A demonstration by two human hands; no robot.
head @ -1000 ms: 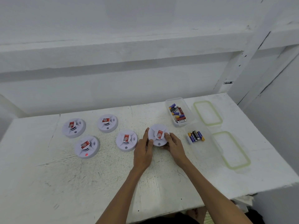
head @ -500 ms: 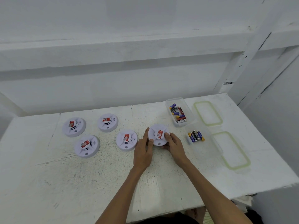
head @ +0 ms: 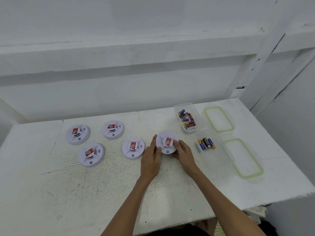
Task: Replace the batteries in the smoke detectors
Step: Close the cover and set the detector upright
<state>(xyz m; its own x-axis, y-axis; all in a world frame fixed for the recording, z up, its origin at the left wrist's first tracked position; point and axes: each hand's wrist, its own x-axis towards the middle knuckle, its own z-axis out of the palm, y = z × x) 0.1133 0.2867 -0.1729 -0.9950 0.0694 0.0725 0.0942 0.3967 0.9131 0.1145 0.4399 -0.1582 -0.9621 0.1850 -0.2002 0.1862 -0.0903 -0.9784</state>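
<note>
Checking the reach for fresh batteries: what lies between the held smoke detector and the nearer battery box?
In the head view, only the right hand, gripping the smoke detector at its edge, then bare table up to the nearer battery box.

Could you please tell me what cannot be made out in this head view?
In the head view:
- Detector underside: faces away from the camera, so the battery bay is unseen.
- Whether it is lifted: left hand and right hand cover its lower rim.
- Labels on the batteries: too small to read.
</note>
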